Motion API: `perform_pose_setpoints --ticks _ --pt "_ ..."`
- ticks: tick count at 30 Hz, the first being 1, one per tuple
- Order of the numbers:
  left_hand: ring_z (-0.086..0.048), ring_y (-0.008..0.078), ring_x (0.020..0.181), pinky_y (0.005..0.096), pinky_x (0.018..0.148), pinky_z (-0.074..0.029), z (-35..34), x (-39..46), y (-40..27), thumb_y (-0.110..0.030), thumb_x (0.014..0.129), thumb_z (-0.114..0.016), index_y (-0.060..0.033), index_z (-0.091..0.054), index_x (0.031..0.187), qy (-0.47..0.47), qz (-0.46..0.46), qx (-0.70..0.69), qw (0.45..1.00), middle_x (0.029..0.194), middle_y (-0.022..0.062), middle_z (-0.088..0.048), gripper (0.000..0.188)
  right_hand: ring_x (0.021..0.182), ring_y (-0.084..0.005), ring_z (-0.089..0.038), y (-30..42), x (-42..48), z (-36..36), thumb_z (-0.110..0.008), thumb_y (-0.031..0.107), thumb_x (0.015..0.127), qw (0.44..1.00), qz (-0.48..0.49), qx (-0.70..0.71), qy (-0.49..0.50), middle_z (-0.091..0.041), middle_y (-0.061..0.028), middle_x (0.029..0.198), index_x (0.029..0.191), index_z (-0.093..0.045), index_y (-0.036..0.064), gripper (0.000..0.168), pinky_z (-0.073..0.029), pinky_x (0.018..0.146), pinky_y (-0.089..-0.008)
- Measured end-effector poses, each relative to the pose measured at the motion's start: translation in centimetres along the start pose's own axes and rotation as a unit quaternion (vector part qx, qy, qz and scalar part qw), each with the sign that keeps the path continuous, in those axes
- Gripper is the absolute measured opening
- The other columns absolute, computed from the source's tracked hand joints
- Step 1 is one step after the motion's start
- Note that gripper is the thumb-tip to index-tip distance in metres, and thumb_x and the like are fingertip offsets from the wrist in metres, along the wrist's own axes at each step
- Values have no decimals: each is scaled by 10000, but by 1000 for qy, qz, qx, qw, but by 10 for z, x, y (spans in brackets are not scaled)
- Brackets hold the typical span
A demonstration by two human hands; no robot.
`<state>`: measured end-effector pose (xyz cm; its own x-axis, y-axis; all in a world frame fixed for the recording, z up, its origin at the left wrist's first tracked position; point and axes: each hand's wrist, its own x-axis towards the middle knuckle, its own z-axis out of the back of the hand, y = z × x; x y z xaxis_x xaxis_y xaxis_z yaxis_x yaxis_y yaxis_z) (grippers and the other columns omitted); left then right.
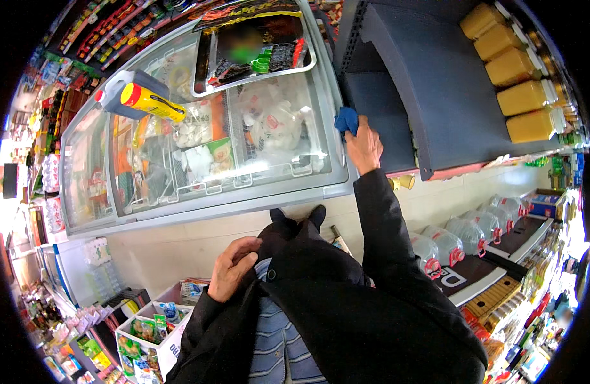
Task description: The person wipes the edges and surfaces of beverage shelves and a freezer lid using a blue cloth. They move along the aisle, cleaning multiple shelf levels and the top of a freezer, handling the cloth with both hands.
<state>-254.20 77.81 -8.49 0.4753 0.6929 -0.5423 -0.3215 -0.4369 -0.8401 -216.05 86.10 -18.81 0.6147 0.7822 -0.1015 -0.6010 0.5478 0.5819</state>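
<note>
My right hand [366, 145] grips a crumpled blue cloth [346, 120] at the right edge of a glass-topped chest freezer [275, 196], beside a dark shelf unit. Held in front of my body, my left hand [232, 269] has bent fingers and nothing visible in it. Bagged foods show through the freezer's glass. On the glass lie a yellow bottle with a red cap [155, 102] and a dark jug with a red cap [127, 91]. A metal tray [302, 68] with packaged goods rests at the freezer's far end.
The dark shelf unit [431, 96] at the right carries a row of jars with yellowish contents [520, 96]. Large clear bottles with red caps [467, 234] stand on a low platform at the lower right. A white box of packets [153, 343] is at the lower left.
</note>
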Motion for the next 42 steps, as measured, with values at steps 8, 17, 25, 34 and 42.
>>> perform_pose_setpoints --ticks 8,17,25,34,42 --pt "-566 193 1222 330 1044 -439 24 30 -3 -79 981 -601 25 -540 1339 103 -39 2 994 1300 116 -617 378 999 -469 -626 -24 -92 -1 -696 188 794 999 -26 9 -26 -652 -269 1061 1276 -524 47 531 -491 848 -551" --pt "-569 204 1218 337 1048 -431 123 27 6 -75 976 -609 32 -538 1334 142 -73 12 987 1306 130 -612 381 1034 -432 -628 -7 -141 -47 -708 254 779 968 -188 82 -143 -668 -252 1045 1238 -564 65 517 -478 885 -515" --pt "-568 215 1225 352 1065 -421 181 32 27 -59 965 -602 24 -543 1328 201 -50 -8 978 1301 126 -616 377 883 -189 -677 34 -210 -99 -740 189 806 919 -171 330 -131 -726 -155 931 1089 -651 -35 372 -535 794 -338" --pt "-593 228 1209 360 1052 -440 183 46 3 -57 943 -602 11 -562 1312 211 -67 30 975 1281 119 -637 377 949 -181 -661 104 -249 -90 -635 -14 825 807 -151 568 56 -687 -95 1072 1193 -602 -52 371 -547 863 -313" --pt "-599 241 1200 375 1060 -438 191 43 4 -85 968 -609 34 -545 1316 179 -69 69 979 1286 150 -632 374 867 -122 -624 -5 -194 -21 -572 16 841 815 -85 521 -240 -664 -19 988 1145 -626 9 309 -518 832 -272"
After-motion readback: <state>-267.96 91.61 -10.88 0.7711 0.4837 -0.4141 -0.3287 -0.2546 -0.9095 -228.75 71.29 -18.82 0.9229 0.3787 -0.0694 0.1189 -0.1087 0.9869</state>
